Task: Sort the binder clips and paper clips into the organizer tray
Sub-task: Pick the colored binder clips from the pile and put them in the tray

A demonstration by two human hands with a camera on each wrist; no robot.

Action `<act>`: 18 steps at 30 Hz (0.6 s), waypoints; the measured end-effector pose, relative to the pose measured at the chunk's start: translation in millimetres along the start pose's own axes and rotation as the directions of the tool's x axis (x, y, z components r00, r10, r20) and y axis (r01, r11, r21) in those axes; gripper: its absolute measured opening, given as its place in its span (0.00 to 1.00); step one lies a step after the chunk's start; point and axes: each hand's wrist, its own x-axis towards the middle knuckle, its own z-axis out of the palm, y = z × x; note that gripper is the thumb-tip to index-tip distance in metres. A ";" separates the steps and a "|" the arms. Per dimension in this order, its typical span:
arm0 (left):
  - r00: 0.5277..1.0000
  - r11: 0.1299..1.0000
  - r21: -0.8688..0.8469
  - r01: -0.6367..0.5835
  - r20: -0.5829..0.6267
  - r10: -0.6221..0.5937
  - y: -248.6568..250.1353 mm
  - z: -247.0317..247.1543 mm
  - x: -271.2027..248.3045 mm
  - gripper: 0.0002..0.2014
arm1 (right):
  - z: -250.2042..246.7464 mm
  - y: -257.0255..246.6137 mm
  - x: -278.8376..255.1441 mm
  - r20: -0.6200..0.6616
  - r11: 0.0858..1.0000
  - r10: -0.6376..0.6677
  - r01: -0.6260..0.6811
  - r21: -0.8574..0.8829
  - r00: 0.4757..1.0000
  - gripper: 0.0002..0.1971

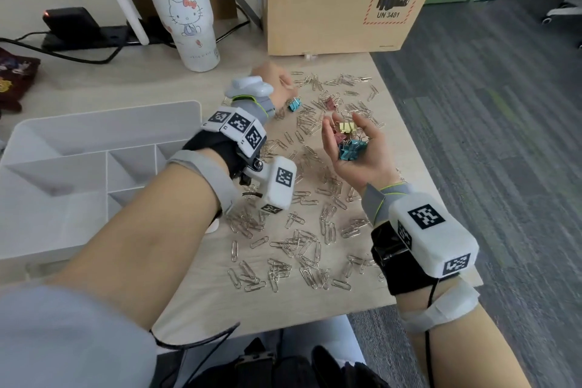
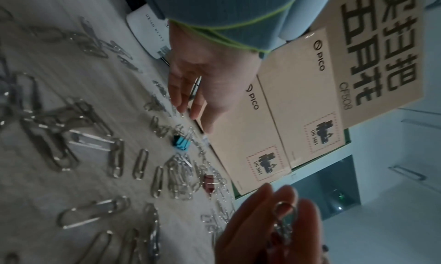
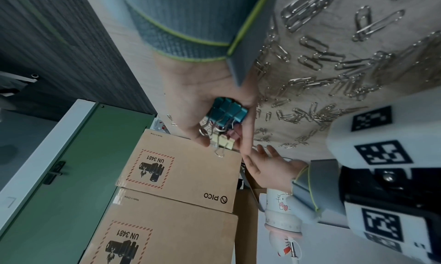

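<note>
Several silver paper clips [image 1: 302,242] lie scattered over the wooden table. My right hand [image 1: 341,123] is palm up above them, fingers curled round a handful of binder clips [image 1: 348,148] in teal, yellow and pink; the right wrist view shows those binder clips [image 3: 226,111] in the palm. My left hand [image 1: 285,85] reaches across with relaxed fingers and holds nothing. It hovers just beyond a loose blue binder clip [image 1: 294,105], which the left wrist view shows as the blue binder clip [image 2: 180,142] below the fingers [image 2: 190,106]. A pink binder clip [image 1: 329,102] lies nearby. The white organizer tray [image 1: 94,123] stands at the left.
A Hello Kitty tumbler [image 1: 189,19] and stacked PICO cardboard boxes [image 1: 340,9] stand at the back of the table. A black charger and cables [image 1: 72,25] lie at the back left. The table's right edge [image 1: 419,148] drops to grey carpet.
</note>
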 end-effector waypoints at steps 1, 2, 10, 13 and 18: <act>1.000 1.000 0.016 -0.002 0.011 0.002 -1.8 2.2 0.5 0.08 | 0.4 0.0 -0.5 -0.001 1.000 0.000 0.000 0.002 1.000 0.10; 1.000 0.999 0.036 -0.006 0.013 0.006 -3.2 4.1 0.5 0.08 | 0.2 0.0 -0.6 -0.003 1.000 0.000 0.000 0.005 1.000 0.10; 0.999 0.998 0.051 0.023 -0.027 -0.022 -6.6 11.4 0.9 0.07 | -1.1 -3.8 2.0 -0.016 0.999 -0.012 0.012 0.030 1.000 0.12; 0.999 0.999 -0.045 0.016 -0.047 -0.018 -0.2 7.4 -0.8 0.09 | -0.4 -2.6 1.6 -0.016 0.999 -0.015 0.015 0.028 1.000 0.13; 0.987 0.942 -0.304 -0.142 0.023 0.156 26.8 -3.0 -22.1 0.09 | 2.5 1.6 -2.4 -0.016 1.000 -0.020 0.020 0.005 1.000 0.13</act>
